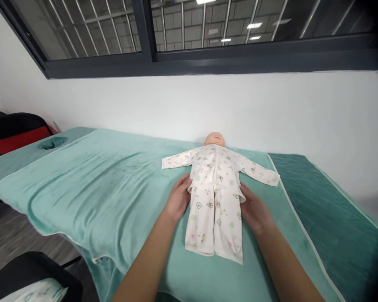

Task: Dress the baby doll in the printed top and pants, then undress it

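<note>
A baby doll [214, 139] lies on its back on a light green towel [107, 188], head toward the wall. It wears a white patterned top and trousers [216, 197], sleeves spread out to both sides. My left hand [178, 198] lies flat beside the doll's waist on its left side, fingertips touching the hem of the top. On the other side my right hand [254, 211] rests flat against the waist and upper trouser leg. Both hands have their fingers stretched out and hold nothing.
The towel covers a bed with a darker green quilted sheet [334, 218] showing at the right. A white wall and a dark-framed window stand behind. A black chair [34, 272] is at the lower left, and a black and red seat [15, 134] at the far left.
</note>
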Motion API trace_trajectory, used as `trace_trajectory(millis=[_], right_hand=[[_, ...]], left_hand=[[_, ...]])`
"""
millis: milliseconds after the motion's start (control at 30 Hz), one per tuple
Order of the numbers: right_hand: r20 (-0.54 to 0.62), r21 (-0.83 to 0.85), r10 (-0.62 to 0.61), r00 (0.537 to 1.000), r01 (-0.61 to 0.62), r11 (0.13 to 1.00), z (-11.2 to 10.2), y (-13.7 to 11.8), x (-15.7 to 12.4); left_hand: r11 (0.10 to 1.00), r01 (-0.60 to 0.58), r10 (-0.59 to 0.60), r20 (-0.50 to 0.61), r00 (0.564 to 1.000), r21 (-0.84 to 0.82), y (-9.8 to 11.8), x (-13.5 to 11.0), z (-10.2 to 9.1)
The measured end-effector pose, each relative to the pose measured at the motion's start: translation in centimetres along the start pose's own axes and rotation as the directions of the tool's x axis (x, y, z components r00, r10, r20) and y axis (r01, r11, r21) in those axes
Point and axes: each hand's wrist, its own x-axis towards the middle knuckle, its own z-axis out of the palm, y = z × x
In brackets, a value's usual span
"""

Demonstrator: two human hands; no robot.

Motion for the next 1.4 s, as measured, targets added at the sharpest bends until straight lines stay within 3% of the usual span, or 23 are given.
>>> trace_trajectory(millis=[133, 267, 367, 467, 567, 700, 800, 1133, 1300, 1400], right_hand=[[-0.032, 0.206, 0.147, 0.989, -0.137, 0.969, -1.1, 0.0, -2.9], [-0.077, 0.252, 0.121, 0.990, -0.098, 0.963, -1.2, 0.2, -4.9], [-0.101, 0.199, 0.062, 0.993, -0.040, 0.979, -0.8, 0.4, -5.6], [-0.138, 0.061, -0.007, 0.990, 0.015, 0.998, 0.0, 0.8, -6.1], [-0.207, -0.244, -0.109, 0.972, 0.056, 0.968, 1.0, 1.3, -6.4], [-0.182, -0.670, -0.370, 0.911, 0.161, 0.725, 1.2, 1.6, -5.7], [-0.133, -0.783, -0.463, 0.876, 0.193, 0.591, 0.7, 1.5, -4.7], [-0.079, -0.815, -0.335, 0.939, 0.132, 0.563, 0.1, 1.3, -5.1], [-0.098, -0.806, -0.305, 0.947, 0.104, 0.583, 0.1, 1.3, -5.1], [-0.107, -0.801, -0.321, 0.941, 0.110, 0.588, 0.1, 1.4, -5.1]], left_hand=[[0.996, -0.085, 0.085, 0.049, 0.995, 0.001, -0.4, -2.8, -1.4], [0.975, -0.209, 0.205, 0.052, 0.977, 0.078, -1.0, -3.8, -1.9], [0.935, -0.260, 0.258, 0.041, 0.965, 0.241, -1.4, -3.9, -1.7], [0.835, -0.313, 0.326, 0.051, 0.944, 0.452, -1.7, -3.8, -1.2], [0.670, -0.370, 0.455, 0.038, 0.890, 0.644, -2.0, -3.3, -0.8], [0.418, -0.381, 0.548, 0.106, 0.830, 0.824, -2.1, -2.4, -0.7], [0.323, -0.360, 0.555, 0.132, 0.821, 0.875, -2.0, -2.4, -0.9], [0.211, -0.325, 0.556, 0.160, 0.815, 0.922, -2.1, -3.8, -1.1], [0.226, -0.304, 0.535, 0.143, 0.832, 0.925, -2.1, -3.7, -1.0], [0.280, -0.292, 0.528, 0.107, 0.843, 0.914, -2.3, -3.5, -1.2]])
